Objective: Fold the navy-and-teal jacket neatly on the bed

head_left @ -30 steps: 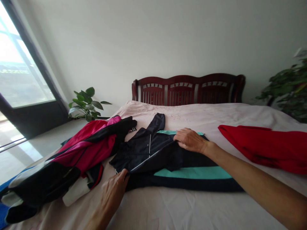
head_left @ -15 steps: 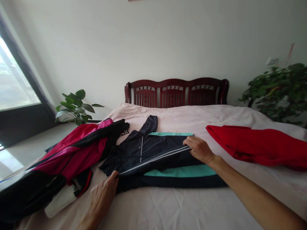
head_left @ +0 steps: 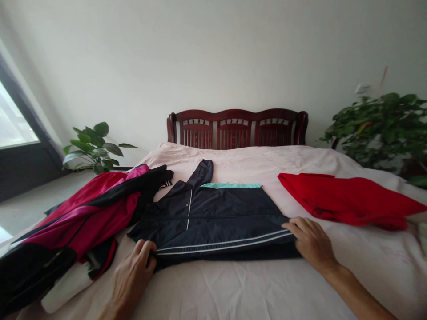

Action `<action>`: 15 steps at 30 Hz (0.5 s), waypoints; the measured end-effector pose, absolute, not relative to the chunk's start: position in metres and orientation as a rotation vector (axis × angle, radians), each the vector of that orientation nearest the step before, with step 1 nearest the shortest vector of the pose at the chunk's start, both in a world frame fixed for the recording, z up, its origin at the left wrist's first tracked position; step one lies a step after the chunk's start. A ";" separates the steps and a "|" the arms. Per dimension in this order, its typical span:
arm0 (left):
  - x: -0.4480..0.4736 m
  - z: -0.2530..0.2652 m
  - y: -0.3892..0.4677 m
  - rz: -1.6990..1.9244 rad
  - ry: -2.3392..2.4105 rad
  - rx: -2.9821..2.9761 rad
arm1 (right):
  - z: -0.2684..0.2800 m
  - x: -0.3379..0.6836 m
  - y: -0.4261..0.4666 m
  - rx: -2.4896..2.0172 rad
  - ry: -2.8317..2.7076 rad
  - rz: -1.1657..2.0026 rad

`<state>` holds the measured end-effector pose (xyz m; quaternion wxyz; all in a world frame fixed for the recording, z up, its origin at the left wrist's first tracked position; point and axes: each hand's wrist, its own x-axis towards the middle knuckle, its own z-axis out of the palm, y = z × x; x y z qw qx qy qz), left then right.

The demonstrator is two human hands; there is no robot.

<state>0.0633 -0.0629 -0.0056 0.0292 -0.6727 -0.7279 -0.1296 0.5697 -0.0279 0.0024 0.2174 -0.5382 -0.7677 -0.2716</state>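
A dark navy jacket (head_left: 227, 209) lies spread on the bed, with a white stripe across its chest and a double white stripe along the near side. One sleeve (head_left: 202, 172) points toward the headboard, and a turquoise strip (head_left: 231, 186) shows along the far edge. My left hand (head_left: 137, 266) pinches the jacket's near left corner at the end of the double stripe. At the other end of that stripe, my right hand (head_left: 312, 242) grips the near right corner. The near sleeve is mostly hidden under the fabric.
Left of the jacket lies a heap of pink, red and black clothes (head_left: 90, 218). A folded red garment (head_left: 343, 198) rests on the right of the pink bedsheet (head_left: 240, 291). Behind are a dark wooden headboard (head_left: 233, 129) and leafy plants (head_left: 376, 129) on both sides.
My right hand has moved the jacket's near right corner toward me and to the right. The near edge now lies flatter and covers the turquoise band of the sleeve. The view has shifted slightly right.
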 end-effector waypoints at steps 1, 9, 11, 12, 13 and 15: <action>0.063 -0.007 -0.062 -0.432 -2.225 -2.074 | 0.003 0.573 -0.029 -1.483 -2.101 -0.759; 0.025 -0.031 -0.054 -0.935 -2.283 -2.198 | -0.042 0.594 -0.032 -1.475 -2.168 -0.304; 0.008 -0.037 -0.057 -1.178 -2.183 -2.269 | -0.050 0.602 -0.028 -1.448 -2.147 -0.278; 0.000 -0.038 -0.061 -1.271 -2.132 -2.274 | -0.053 0.606 -0.026 -1.436 -2.134 -0.274; -0.006 -0.038 -0.067 -1.321 -2.100 -2.262 | -0.055 0.608 -0.025 -1.427 -2.116 -0.276; -0.014 -0.037 -0.080 -1.287 -2.086 -2.245 | -0.057 0.611 -0.023 -1.413 -2.083 -0.290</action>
